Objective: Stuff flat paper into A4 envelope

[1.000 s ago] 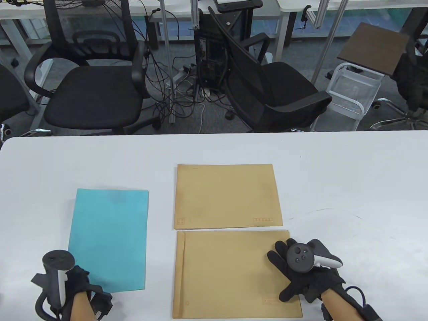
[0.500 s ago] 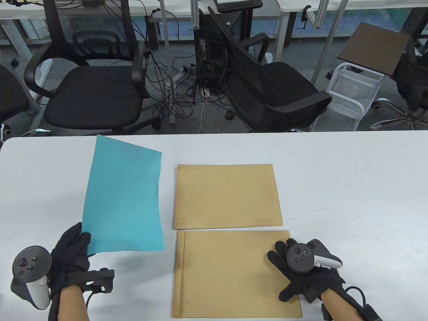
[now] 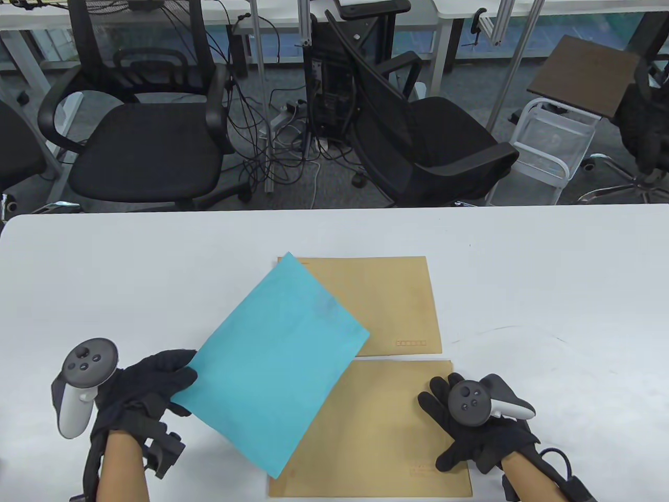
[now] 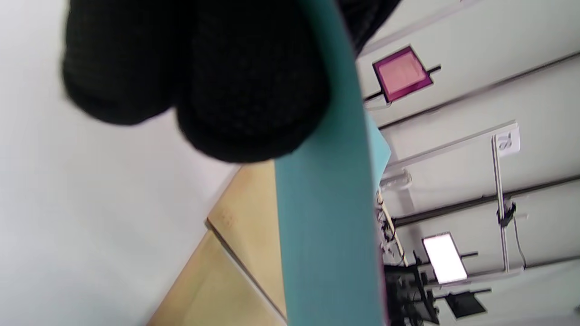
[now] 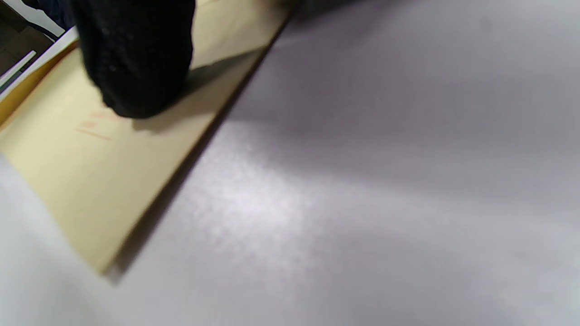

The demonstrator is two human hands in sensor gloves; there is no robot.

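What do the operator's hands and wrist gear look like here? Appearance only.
Both the left hand and the right hand wear black knit gloves; forearms are bare, no sleeves. Each carries a tracker shaped like a VR controller: dark grey round face with small buttons, white handle. A black boxy module sits at the left wrist, and black cable loops by the right wrist.
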